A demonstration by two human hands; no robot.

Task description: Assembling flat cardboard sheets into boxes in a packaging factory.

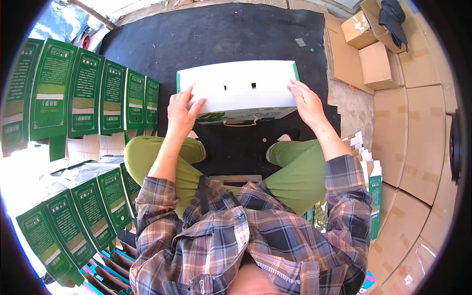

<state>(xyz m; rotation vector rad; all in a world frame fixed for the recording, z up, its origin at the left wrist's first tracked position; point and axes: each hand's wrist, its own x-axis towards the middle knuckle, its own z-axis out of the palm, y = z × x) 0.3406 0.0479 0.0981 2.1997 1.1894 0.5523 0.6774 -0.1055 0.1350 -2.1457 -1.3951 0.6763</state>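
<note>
A white and green cardboard carton is in front of me, between and beyond my knees. Its plain white face is turned up and shows two small dark slots. On the printed side toward me hangs a pale cord handle. My left hand grips the carton's left end, thumb on the white face and fingers at the edge. At the opposite end, my right hand holds the right edge with its fingers over the corner. The carton's underside is hidden.
Green printed cartons stand in two rows at my left. Brown cardboard boxes are stacked along the right, with open ones at the far right. Black matting covers the floor ahead. Flat white and green card pieces stand by my right elbow.
</note>
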